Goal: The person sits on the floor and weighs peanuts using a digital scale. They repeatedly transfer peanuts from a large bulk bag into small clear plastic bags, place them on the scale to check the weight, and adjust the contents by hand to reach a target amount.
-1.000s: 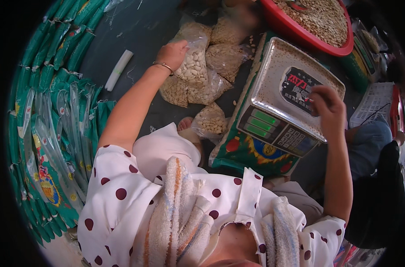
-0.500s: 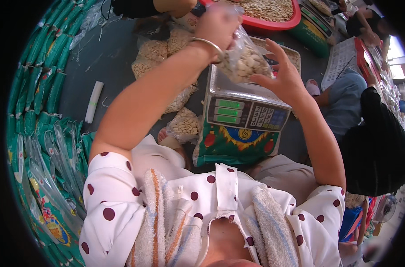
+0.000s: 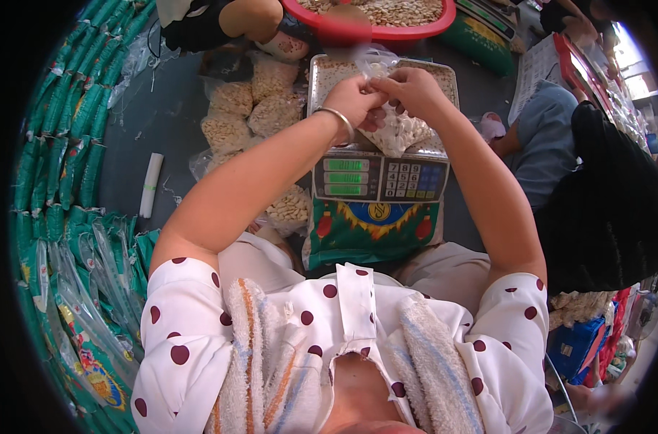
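Note:
A clear plastic bag of pale flat seeds or beans (image 3: 395, 136) is over the metal pan of a digital scale (image 3: 444, 81); whether it rests on the pan I cannot tell. My left hand (image 3: 352, 105), with a bangle at its wrist, is closed on the gathered neck of the bag. Right against it, my right hand (image 3: 418, 92) pinches the same neck. Above the fingers the loose top of the bag (image 3: 376, 61) sticks up. The scale's keypad and lit green display (image 3: 378, 178) face me, with a green printed sack (image 3: 372, 235) below them.
Several filled clear bags (image 3: 274, 116) lie left of the scale. A red basin of pale seeds (image 3: 448, 18) stands beyond it. Green packages (image 3: 68, 166) are stacked at far left, near a white roll (image 3: 151, 185). A person in dark clothing (image 3: 607, 217) sits at right; another is at the far left.
My right hand has gone from open beside the bag to pinching its neck. My left hand has brought the bag lower and closer. The view has shifted slightly.

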`<state>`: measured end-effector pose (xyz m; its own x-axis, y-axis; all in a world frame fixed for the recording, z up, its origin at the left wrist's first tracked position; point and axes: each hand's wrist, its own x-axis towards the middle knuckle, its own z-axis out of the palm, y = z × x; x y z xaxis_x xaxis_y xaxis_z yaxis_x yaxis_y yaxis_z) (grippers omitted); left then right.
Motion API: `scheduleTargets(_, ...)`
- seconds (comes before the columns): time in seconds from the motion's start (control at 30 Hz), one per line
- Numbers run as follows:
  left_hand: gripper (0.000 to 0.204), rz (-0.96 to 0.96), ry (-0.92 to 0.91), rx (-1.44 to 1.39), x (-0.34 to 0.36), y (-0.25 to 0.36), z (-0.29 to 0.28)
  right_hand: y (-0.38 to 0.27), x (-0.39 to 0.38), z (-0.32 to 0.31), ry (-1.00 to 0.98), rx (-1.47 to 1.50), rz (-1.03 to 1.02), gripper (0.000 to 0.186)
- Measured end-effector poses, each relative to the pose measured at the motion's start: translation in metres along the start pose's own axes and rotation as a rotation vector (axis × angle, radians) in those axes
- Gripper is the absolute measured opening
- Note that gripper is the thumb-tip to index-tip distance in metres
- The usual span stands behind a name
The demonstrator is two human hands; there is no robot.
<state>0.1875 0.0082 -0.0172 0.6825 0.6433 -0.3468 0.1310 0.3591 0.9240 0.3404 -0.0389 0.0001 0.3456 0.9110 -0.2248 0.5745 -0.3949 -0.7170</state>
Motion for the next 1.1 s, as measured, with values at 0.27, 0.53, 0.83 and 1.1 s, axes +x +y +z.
scheduleTargets(0.27,0.016,-0.092,0.163,-0.020,-0.024,0.004,-0.022,0.031,-0.008,-0.060,0.451,-0.275,0.048,0.027)
scheduleTargets(0.53,0.021,0.035,0.156,0.122,-0.026,0.006,-0.012,-0.004,-0.032,0.003,0.008,-0.503,-0.603,0.034)
scheduleTargets(0.83,0.022,0.132,0.178,0.363,-0.028,0.006,-0.052,0.048,-0.033,-0.082,0.121,-0.858,-0.519,0.017)
scheduleTargets(1.1,0.041,0.279,0.156,0.724,-0.029,0.008,-0.045,-0.021,-0.040,-0.048,0.186,-0.619,-0.659,0.021)
